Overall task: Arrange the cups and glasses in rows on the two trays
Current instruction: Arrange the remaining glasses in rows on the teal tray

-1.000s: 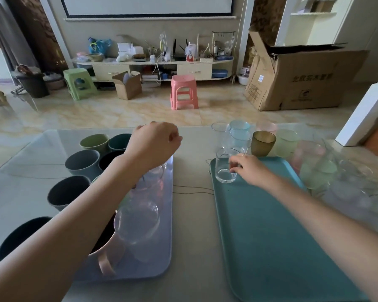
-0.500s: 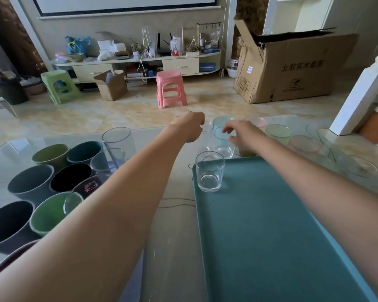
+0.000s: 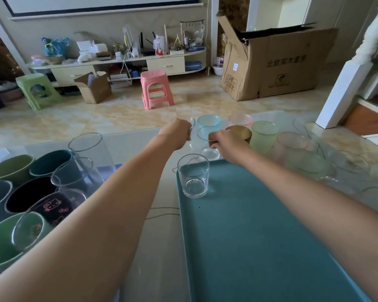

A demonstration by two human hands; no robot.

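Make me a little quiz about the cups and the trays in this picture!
1. True or false: the teal tray holds one clear glass.
2. What colour is the stool on the floor straight ahead: A pink, B blue, C black?
3. Which hand reaches the light blue glass behind the tray?

Key: 1 true. 2 A, the pink stool. 3 The right hand; the left hand is beside it.
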